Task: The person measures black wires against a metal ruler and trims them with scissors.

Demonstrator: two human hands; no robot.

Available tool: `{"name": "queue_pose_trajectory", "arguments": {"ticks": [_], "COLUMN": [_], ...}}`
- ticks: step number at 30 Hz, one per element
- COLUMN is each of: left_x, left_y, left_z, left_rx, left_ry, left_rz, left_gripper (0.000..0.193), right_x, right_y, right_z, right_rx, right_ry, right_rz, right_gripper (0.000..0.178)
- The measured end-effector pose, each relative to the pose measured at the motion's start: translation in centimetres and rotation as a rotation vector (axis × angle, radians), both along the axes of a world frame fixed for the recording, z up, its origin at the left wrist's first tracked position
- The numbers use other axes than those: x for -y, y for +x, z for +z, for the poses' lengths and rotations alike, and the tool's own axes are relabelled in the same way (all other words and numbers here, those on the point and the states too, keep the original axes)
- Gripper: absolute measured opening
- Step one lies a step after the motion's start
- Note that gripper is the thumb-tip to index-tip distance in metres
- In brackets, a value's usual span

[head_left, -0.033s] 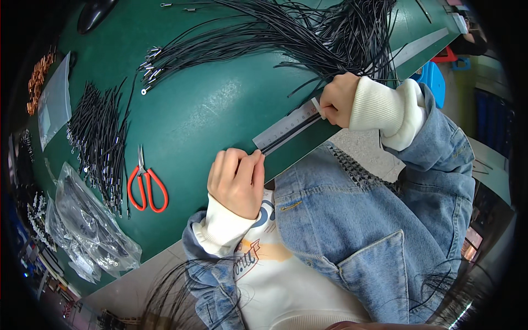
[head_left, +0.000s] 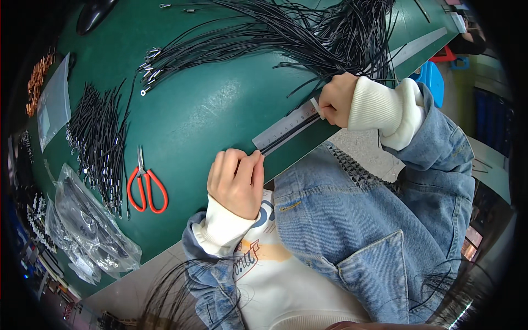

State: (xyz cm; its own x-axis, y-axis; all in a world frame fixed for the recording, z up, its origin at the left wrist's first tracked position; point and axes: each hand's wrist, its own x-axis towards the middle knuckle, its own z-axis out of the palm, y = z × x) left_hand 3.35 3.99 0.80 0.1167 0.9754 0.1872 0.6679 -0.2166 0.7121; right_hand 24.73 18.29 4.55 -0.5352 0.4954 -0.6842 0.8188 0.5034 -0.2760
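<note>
A short ruler (head_left: 279, 128) lies on the green table near its front edge. Along its near side runs a thin black cord (head_left: 291, 132), stretched between my two hands. My left hand (head_left: 235, 181) pinches the cord's left end at the start of the ruler's scale. At the ruler's far end my right hand (head_left: 337, 100) is closed on the cord, its fingertips beside a pale strip across the ruler. Just beyond the right hand lies a large bundle of long black cords (head_left: 319, 41), several with metal ends at the left.
Red-handled pliers (head_left: 144, 184) lie left of my left hand. Past them are a pile of shorter black cords (head_left: 102, 143), clear plastic bags (head_left: 93, 220), a flat bag (head_left: 54, 107) and copper-coloured pieces (head_left: 39, 82). A long metal ruler (head_left: 421, 47) rests at the far right.
</note>
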Motion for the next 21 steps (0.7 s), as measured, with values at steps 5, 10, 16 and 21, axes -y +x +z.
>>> {"name": "queue_pose_trajectory", "arguments": {"ticks": [5, 10, 16, 21], "left_x": [-0.2, 0.0, -0.1, 0.1], "left_y": [0.0, -0.1, 0.1, 0.0], "left_z": [-0.3, -0.1, -0.2, -0.2], "left_rx": [0.021, 0.022, 0.020, 0.015], "left_ry": [0.008, 0.006, 0.007, -0.002], "left_rz": [-0.011, 0.005, 0.014, 0.019], "left_gripper": [0.013, 0.013, 0.013, 0.013], "right_x": [-0.7, -0.3, -0.1, -0.1], "right_y": [-1.0, -0.8, 1.1, 0.6], "right_z": [0.7, 0.4, 0.3, 0.6], "right_rx": [0.236, 0.159, -0.043, -0.015], "right_ry": [-0.130, -0.062, -0.131, -0.153], "right_rz": [0.032, 0.018, -0.005, 0.011], "right_gripper": [0.021, 0.017, 0.021, 0.022]}}
